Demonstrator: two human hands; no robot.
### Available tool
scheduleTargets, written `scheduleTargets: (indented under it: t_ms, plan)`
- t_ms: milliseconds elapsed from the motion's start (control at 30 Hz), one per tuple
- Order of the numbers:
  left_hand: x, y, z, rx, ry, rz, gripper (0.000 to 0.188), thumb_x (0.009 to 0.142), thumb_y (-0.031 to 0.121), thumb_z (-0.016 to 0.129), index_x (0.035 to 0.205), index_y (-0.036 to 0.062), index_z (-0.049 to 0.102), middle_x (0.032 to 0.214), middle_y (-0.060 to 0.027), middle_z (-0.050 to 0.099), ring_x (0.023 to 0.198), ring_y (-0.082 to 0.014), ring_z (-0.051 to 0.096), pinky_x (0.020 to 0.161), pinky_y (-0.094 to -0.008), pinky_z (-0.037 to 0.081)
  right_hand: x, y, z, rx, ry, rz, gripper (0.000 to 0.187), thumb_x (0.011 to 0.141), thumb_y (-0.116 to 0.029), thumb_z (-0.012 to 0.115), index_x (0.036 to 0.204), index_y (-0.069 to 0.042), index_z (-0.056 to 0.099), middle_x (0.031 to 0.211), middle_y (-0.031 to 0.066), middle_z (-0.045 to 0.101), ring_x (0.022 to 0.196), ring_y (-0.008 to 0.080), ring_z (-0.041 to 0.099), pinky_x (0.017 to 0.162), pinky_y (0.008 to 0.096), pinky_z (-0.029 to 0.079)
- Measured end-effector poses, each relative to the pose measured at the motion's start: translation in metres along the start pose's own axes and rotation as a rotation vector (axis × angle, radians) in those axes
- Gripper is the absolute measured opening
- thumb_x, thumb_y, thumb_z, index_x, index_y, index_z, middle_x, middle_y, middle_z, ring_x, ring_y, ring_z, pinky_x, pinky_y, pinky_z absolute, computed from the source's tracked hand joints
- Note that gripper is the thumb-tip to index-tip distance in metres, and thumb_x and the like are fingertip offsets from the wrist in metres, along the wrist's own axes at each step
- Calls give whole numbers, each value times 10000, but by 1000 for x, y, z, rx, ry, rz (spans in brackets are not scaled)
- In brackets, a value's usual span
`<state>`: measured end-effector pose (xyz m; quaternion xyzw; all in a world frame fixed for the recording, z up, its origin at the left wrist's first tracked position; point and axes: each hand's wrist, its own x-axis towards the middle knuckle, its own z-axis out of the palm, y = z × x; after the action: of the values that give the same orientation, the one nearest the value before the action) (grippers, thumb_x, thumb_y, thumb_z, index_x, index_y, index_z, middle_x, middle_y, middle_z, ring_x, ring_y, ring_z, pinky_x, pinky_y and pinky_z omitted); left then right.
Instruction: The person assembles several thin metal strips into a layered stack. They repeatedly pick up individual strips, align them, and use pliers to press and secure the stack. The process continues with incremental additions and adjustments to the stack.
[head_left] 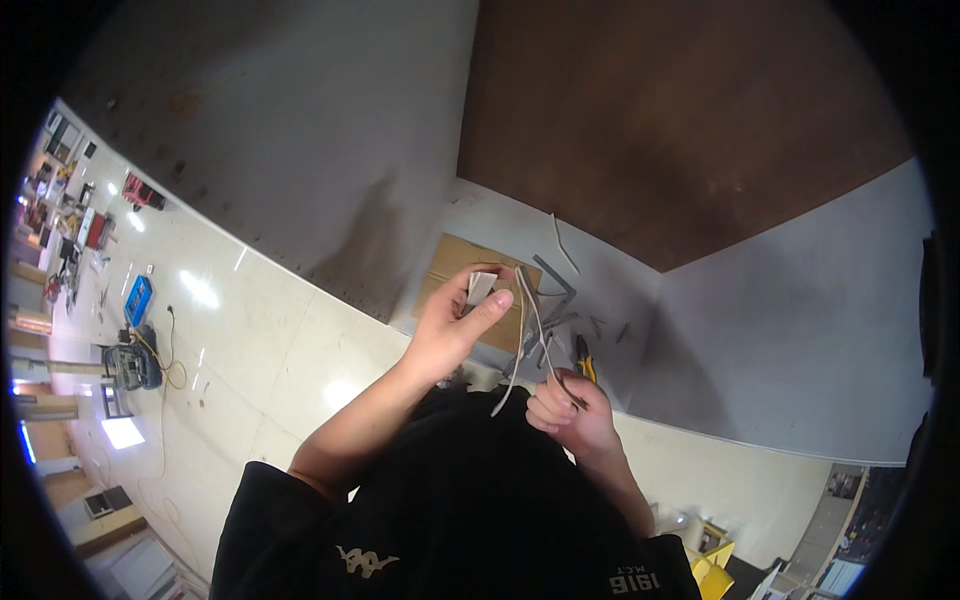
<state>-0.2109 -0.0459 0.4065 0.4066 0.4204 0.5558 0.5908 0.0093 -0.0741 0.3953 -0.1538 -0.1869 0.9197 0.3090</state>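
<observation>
Pale block [482, 287] partly hidden by left hand [449, 334], cardboard [449, 257] overlapped

Place: we read this as a workshop, indoors and large.
Floor: we see glossy cream tiles [265, 340], with bright lights reflected in them.
Equipment: straight on the floor we find a dark machine [128, 366] with a yellow cord [155, 353] beside it, and a blue box [138, 300] nearby.
Hand tool: close to us lie pliers [586, 364] with yellow-and-black handles, near a grey angle piece [557, 276] and a cardboard sheet [440, 266].
Panels: large grey and brown boards [680, 120] surround our spot.
Far left: we make out cluttered equipment [70, 245], too small to tell apart.
</observation>
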Motion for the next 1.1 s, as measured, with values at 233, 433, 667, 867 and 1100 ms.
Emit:
scheduleTargets:
  t_ms: [233,433,667,867,1100]
  plan:
    - [-10,7,-5,-315,-94,-45,206,945,129,613,1109,6,602,793,-11,585,562,-33,413,492,-210,297,-10,1,8,-1,-85,88,336,991,-251,431,688,-108,407,578,-40,340,518,83,313,514,244,280]
    - [-18,17,-8,46,-172,90,239,917,57,582,1146,4,622,797,-57,670,578,-60,512,504,-211,350,-24,-3,27,235,-212,13,350,935,-326,558,684,-120,427,582,-59,345,521,79,323,521,236,300]
    - [-22,18,-1,584,-200,389,240,762,57,645,994,5,680,830,-110,694,742,-224,678,679,-295,524,-29,-25,63,356,-84,-230,300,933,-327,549,721,-130,473,606,-66,354,539,71,338,526,233,324]
    - [-20,5,-10,803,-547,726,305,750,112,695,1043,41,652,814,-103,649,735,-299,656,648,-394,534,-18,-59,51,436,40,-220,294,976,-300,480,747,-117,497,597,-69,334,531,67,328,505,222,324]
    - [-20,8,-6,384,-158,84,168,924,123,623,999,-23,660,711,-32,654,680,-120,627,619,-277,486,-9,-68,67,-11,158,-270,409,979,-363,378,1024,-12,583,662,-29,359,614,95,363,585,247,335]
